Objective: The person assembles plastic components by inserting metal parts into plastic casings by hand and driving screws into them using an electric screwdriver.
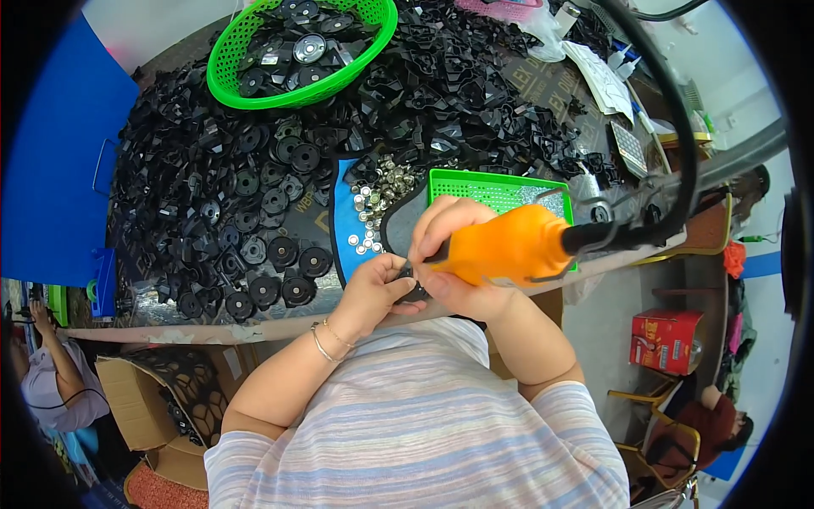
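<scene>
My right hand (466, 295) grips an orange electric screwdriver (509, 246), its dark cable rising at the right. The driver's nose points left toward a small black plastic part (412, 292) pinched in my left hand (371, 293). Fingers cover most of that part, and the driver's tip is hidden, so I cannot tell whether they touch. Just beyond my hands, small silvery round metal pieces (392, 185) lie heaped on a blue-edged mat (342, 220). A shallow green tray (458, 182) with tiny shiny pieces stands behind the driver.
Loose black plastic parts (186, 161) cover much of the table. Finished-looking black discs (264, 290) sit near its front edge. A green basket (217, 83) of parts stands at the back left. An open cardboard box (127, 407) is below left; people sit at both sides.
</scene>
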Action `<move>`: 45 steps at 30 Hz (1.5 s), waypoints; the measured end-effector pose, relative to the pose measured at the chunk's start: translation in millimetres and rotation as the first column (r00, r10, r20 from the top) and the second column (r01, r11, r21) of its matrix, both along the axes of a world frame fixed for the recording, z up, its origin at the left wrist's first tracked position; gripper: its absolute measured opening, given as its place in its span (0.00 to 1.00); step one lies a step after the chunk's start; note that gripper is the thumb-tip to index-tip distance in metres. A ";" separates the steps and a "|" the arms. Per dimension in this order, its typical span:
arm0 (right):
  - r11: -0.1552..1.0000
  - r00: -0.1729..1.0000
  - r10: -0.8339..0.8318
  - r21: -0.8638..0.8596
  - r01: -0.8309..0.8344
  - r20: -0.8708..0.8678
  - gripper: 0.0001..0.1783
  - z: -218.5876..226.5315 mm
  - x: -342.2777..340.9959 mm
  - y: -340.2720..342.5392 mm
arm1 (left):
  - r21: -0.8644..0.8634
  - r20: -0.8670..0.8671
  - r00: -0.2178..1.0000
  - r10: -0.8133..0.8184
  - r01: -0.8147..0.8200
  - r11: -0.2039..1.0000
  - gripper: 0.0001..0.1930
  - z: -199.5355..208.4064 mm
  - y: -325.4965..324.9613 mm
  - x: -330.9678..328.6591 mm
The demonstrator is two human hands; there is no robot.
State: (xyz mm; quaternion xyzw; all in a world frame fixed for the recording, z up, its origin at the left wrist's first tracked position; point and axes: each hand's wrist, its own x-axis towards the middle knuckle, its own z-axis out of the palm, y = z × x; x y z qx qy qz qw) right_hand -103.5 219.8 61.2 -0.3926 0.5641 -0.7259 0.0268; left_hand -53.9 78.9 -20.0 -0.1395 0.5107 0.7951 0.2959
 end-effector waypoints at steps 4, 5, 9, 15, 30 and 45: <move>0.973 0.998 0.036 -0.228 -0.023 0.052 0.15 12.6 -6.7 19.2 | 0.011 0.016 1.000 -0.004 0.003 1.000 0.08 -2.1 1.2 -0.9; 0.982 0.998 -0.033 -0.185 0.043 0.056 0.15 15.5 -5.5 27.8 | -0.012 0.046 0.999 -0.009 0.010 1.000 0.10 -2.5 -0.3 -0.1; 0.968 0.968 -0.198 -0.126 0.218 0.153 0.13 -6.3 4.0 60.8 | -0.010 -0.031 1.000 0.004 -0.004 1.000 0.16 -4.1 -1.2 4.9; 0.928 0.939 -0.327 -0.150 0.340 0.107 0.13 -22.0 12.0 75.9 | 0.008 -0.069 0.997 -0.041 0.042 0.999 0.15 -10.2 -1.8 7.6; 0.935 0.945 -0.318 -0.143 0.326 0.078 0.11 -30.6 7.2 78.3 | 0.057 -0.235 0.970 -0.070 0.085 0.995 0.27 -18.6 -1.9 9.7; 0.958 0.977 -0.088 -0.254 0.136 0.193 0.14 10.5 23.3 37.6 | 0.010 -0.231 0.969 -0.084 0.089 0.996 0.28 -18.6 0.5 8.1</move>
